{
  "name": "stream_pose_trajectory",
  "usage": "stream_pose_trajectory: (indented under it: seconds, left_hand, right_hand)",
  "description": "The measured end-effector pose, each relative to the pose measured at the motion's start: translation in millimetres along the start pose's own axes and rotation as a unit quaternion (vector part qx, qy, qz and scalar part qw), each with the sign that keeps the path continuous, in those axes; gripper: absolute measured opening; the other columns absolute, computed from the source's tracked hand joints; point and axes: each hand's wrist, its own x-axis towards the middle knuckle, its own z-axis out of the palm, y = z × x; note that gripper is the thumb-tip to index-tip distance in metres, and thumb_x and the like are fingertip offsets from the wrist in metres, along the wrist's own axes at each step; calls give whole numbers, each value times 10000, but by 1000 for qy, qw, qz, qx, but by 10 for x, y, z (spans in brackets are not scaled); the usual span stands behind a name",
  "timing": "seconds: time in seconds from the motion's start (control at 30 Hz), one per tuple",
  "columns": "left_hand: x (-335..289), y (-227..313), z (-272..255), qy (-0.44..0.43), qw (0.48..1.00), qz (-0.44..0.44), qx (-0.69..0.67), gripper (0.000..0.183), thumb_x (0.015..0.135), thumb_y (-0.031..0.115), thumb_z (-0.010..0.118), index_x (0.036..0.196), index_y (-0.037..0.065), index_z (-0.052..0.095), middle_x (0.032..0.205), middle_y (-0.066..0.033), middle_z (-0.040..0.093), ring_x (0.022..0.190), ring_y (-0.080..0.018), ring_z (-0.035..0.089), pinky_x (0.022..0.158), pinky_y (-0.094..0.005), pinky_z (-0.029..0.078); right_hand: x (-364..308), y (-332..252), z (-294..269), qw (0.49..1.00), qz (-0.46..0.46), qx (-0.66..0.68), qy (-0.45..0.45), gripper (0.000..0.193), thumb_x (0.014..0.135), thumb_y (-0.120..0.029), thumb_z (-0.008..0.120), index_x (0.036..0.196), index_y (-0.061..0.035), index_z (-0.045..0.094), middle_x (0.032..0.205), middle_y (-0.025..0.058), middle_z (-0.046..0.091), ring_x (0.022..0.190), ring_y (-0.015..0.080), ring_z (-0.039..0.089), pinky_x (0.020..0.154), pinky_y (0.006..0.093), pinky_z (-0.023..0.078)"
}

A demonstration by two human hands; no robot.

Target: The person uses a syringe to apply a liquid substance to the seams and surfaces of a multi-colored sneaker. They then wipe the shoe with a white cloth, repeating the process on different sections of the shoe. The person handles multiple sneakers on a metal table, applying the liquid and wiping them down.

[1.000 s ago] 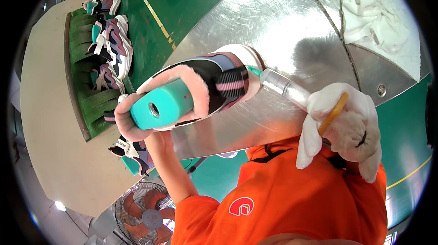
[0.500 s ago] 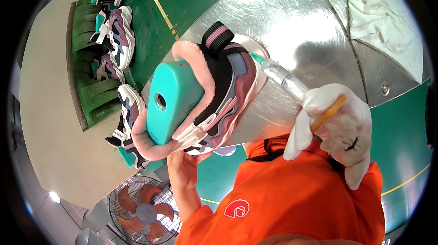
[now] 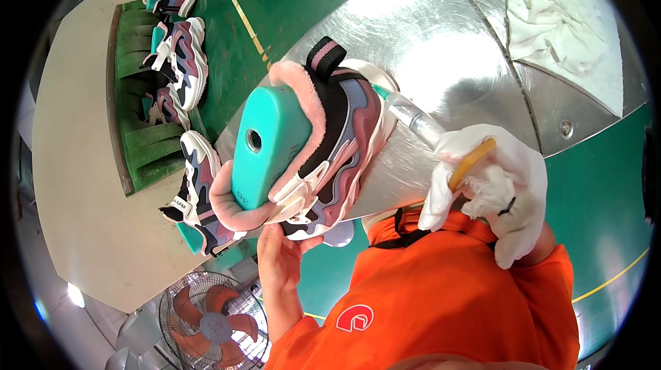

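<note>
A chunky sneaker [image 3: 352, 137] in mauve, grey-blue, black and white, with a pink plush collar, is tilted over the metal table's near left edge. A turquoise shoe last [image 3: 272, 153] fills its opening. My bare left hand [image 3: 280, 260] grips the sneaker's lower end from beneath; the shoe hides some fingertips. In a white glove, my right hand [image 3: 492, 191] closes around a clear syringe-like tube [image 3: 418, 122] with a green tip. That tip meets the sole edge near the heel. A yellowish stick-like piece [image 3: 475, 162] also shows in the gloved grip.
The shiny metal table [image 3: 385, 184] has a folded white cloth [image 3: 561, 33] at its far right. On the left, a beige bench [image 3: 76, 143] bears a green slotted rack [image 3: 134, 94] with several similar sneakers [image 3: 186, 60]. Below it stands a fan [image 3: 213, 325] with orange blades.
My gloved right hand and the tube have shifted slightly left, the tip staying at the heel edge. The sneaker has turned a little. The whole view has shifted slightly.
</note>
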Motion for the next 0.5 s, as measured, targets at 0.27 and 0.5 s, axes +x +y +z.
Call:
stream_pose_trajectory:
  seconds: [0.27,0.5]
  left_hand:
    - [-57,-165,-34,-23,1000,12,-16,459,1025,317,476,1350,-8,460,1250,-142,621,1064,-275,665,804,-429,608]
    - [-172,-224,10,-81,997,1,-5,501,1030,339,469,1343,-52,446,1247,-184,620,1062,-286,674,788,-427,635]
  right_hand:
    - [-35,-248,11,979,185,-83,-7,1085,639,-175,935,1415,160,256,1105,269,581,1034,332,651,873,380,577]
    - [-8,-307,300,965,216,-58,136,1107,591,-298,948,1378,153,314,1022,219,622,960,311,675,825,362,585]
